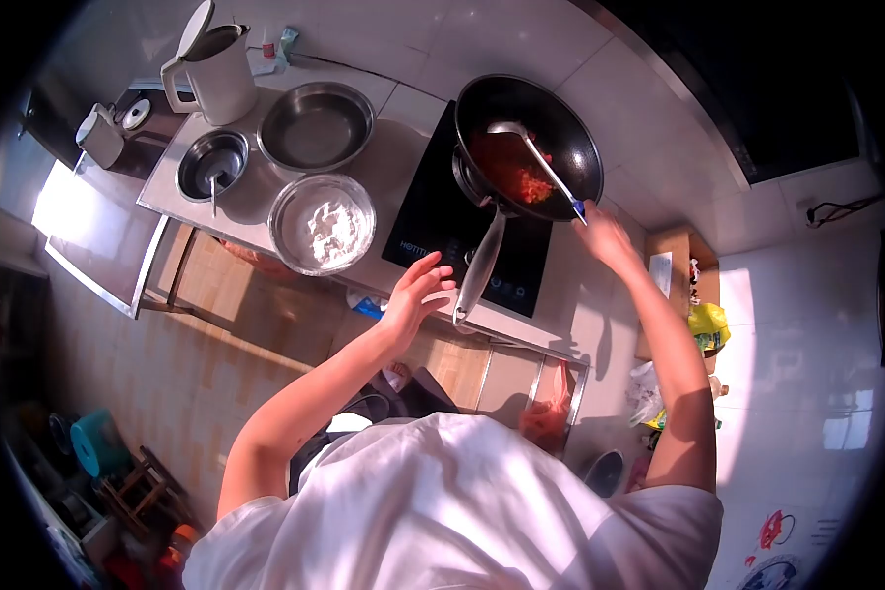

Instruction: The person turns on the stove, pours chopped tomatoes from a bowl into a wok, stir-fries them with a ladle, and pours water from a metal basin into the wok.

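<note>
My right hand (605, 238) is closed around the end of a metal ladle (551, 167), near a blue part of its handle. The ladle's head rests inside a dark wok (585, 138), over red sauce (501, 172) with chopped red pieces in it. Fingers apart and holding nothing, my left hand (415, 298) hovers left of the wok's long handle (482, 265). Under the wok is a black induction cooktop (418, 221). A bowl of white flour-like powder (329, 231) stands to the left of the cooktop.
Left along the counter are a wide metal basin (315, 128), a smaller metal bowl (199, 177) with a spoon, and a white jug (221, 79) with its lid up. At right, a wooden box (674, 246) and a yellow package (710, 326) stand by the wall.
</note>
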`<state>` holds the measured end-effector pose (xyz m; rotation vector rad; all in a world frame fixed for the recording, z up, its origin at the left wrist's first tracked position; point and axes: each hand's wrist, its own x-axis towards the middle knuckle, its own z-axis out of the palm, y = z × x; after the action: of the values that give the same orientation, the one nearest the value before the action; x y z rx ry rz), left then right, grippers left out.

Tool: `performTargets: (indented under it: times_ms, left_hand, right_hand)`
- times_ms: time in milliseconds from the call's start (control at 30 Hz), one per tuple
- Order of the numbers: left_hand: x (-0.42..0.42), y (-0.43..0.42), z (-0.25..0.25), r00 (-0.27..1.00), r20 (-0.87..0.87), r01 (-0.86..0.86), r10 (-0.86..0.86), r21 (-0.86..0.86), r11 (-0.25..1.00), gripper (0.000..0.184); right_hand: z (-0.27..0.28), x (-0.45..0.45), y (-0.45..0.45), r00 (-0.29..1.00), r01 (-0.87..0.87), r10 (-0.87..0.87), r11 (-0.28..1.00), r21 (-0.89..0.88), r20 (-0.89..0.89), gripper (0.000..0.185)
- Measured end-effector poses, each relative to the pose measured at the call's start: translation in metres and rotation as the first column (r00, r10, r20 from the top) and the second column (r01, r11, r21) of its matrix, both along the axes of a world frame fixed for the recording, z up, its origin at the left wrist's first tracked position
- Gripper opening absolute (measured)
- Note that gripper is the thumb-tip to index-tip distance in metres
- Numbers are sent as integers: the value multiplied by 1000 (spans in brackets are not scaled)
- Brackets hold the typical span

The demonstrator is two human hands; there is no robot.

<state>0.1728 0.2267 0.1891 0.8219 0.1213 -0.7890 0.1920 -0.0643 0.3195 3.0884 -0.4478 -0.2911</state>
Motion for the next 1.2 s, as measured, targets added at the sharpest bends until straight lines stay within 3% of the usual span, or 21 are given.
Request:
performTargets:
  times_ms: [67, 100, 167, 200, 233, 333, 367, 400, 433, 500, 567, 633, 667, 767, 800, 900, 967, 1067, 1200]
  left_hand:
    - [3, 3, -26, 950, 308, -37, -56, 288, 957, 40]
    - [8, 0, -35, 850, 513, -120, -121, 412, 903, 39]
    - [20, -16, -46, 517, 782, -291, -348, 543, 788, 42]
    - [25, -30, -48, 372, 853, -392, -367, 502, 771, 43]
    - [32, -44, -49, 205, 899, -489, -386, 436, 756, 44]
    - [44, -74, -64, 73, 857, -401, -511, 494, 771, 36]
    - [47, -80, -67, 46, 879, -404, -475, 451, 796, 32]
    - [53, -84, -68, -1, 841, -412, -541, 493, 767, 34]
    - [60, -88, -71, -47, 793, -428, -607, 533, 730, 36]
    - [70, -87, -70, -170, 749, -435, -640, 526, 731, 20]
    - [75, -94, -83, -210, 807, -486, -552, 403, 775, 13]
    - [70, -97, -80, -79, 830, -504, -553, 445, 740, 12]
    - [67, -96, -76, -6, 816, -489, -579, 502, 713, 11]
    - [64, -95, -76, -19, 815, -551, -579, 475, 686, 12]
    - [64, -94, -77, -32, 782, -558, -622, 502, 661, 29]
    - [56, -72, -66, 31, 806, -577, -591, 497, 648, 57]
    - [52, -39, -56, 188, 771, -505, -609, 608, 613, 77]
    - [45, 12, -60, 288, 769, -530, -571, 624, 574, 75]
    - [29, 97, -84, 376, 707, -571, -599, 686, 451, 76]
  right_hand:
    - [12, -9, 3, 1000, 21, -21, 1000, 9, 14, 28]
    - [14, -12, 5, 999, 32, -33, 999, 17, 15, 28]
    - [5, -19, -2, 999, 29, -28, 999, 19, -38, 29]
    - [2, -23, -2, 998, 27, -26, 999, 19, -53, 29]
    - [1, -23, -2, 998, 25, -24, 1000, 16, -55, 29]
    - [19, -33, -16, 997, 72, -74, 995, 68, 18, 27]
    - [28, -38, -24, 994, 96, -100, 991, 89, 39, 27]
    - [64, -41, 2, 948, 318, -308, 911, 262, -79, 28]
    - [75, -46, -6, 952, 305, -297, 892, 333, -77, 31]
    - [89, -56, -15, 978, 203, -207, 952, 231, -6, 33]
    - [92, -63, -24, 992, 127, -124, 985, 116, -35, 38]
    - [81, -76, -32, 999, -34, 33, 998, 44, 40, 40]
    - [79, -79, -28, 1000, -9, 9, 1000, 15, -1, 43]
    - [73, -85, -18, 1000, -1, 1, 1000, -6, -31, 43]
    - [73, -84, -14, 998, 25, -24, 1000, 10, -65, 42]
    - [62, -80, -9, 991, -35, 32, 999, -27, -128, 41]
    - [53, -77, -5, 991, -25, 15, 997, -67, -136, 41]
    - [36, -72, -11, 996, -54, 44, 990, -131, -83, 41]
    - [67, -75, -11, 998, 33, -45, 978, 205, 51, 34]
